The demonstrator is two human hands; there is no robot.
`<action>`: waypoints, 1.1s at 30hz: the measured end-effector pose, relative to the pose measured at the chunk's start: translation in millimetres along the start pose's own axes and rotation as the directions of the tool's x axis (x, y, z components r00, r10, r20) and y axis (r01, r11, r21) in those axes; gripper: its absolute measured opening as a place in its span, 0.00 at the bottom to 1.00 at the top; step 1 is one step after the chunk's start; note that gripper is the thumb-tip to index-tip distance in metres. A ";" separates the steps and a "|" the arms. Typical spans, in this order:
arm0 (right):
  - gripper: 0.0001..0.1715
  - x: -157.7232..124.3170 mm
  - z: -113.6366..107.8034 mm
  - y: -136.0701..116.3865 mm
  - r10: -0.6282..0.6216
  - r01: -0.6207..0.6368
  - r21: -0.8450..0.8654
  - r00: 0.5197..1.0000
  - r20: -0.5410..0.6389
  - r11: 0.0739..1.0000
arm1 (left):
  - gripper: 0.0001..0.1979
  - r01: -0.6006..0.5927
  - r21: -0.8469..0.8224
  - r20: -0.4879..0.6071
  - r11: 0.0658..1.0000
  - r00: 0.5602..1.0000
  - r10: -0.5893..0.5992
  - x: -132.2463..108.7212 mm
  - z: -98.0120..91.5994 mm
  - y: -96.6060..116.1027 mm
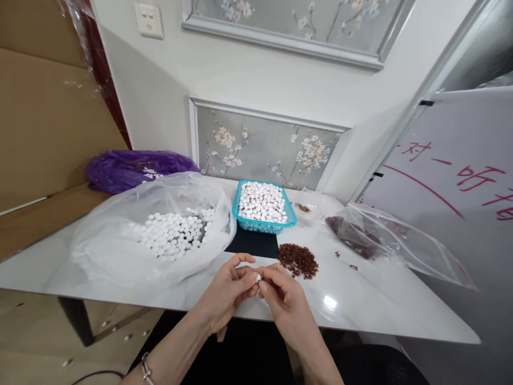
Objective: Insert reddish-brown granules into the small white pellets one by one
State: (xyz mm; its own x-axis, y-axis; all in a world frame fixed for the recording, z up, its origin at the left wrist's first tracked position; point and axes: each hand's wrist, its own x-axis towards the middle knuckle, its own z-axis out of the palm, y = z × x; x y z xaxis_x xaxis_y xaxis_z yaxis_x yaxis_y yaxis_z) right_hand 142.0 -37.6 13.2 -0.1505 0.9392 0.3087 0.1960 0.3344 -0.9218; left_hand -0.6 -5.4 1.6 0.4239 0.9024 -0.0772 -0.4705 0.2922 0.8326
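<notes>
A small white piece (258,278) is pinched between the fingers (245,279) of the left hand (226,294) and the right hand (284,302), both closed narrowly on it above the near edge of the worktop (360,310). The piece appears to be mid-handling, and a steady, fine grip is judged to be needed next. More white pieces are heaped in a blue basket (262,228) and a white bag (120,251). Reddish-brown bits (298,260) are piled loose near a clear bag (401,246) of darker material.
</notes>
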 end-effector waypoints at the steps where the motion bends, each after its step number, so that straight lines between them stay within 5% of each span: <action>1: 0.12 -0.2 0.2 -0.4 -0.002 0.002 -0.004 1.000 -0.007 1.000 | 0.12 -0.003 0.005 0.004 1.000 1.000 0.003 0.0 -0.1 -0.5; 20: 0.13 -0.9 15.3 6.6 -0.096 0.074 -0.156 0.986 -0.134 0.985 | 0.13 0.000 0.056 -0.072 0.998 0.997 0.005 -2.5 10.3 3.5; 29: 0.11 -1.0 10.8 6.0 -0.052 0.048 -0.035 0.991 -0.124 0.998 | 0.12 -0.021 0.046 -0.048 0.999 0.999 0.024 -2.4 5.4 0.9; 33: 0.19 -6.7 -1.7 6.2 -0.013 0.014 0.005 0.993 -0.115 1.000 | 0.11 -0.005 -0.034 -0.062 0.999 0.998 0.003 -1.6 3.8 2.6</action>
State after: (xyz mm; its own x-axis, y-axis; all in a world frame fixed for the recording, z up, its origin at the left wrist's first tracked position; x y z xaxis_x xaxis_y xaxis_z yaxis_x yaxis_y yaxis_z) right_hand 145.9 -41.6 5.9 -0.0410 0.9375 0.3457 0.1894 0.3470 -0.9186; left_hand 0.5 -7.3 6.0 0.3738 0.9212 -0.1084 -0.4984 0.2980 0.8141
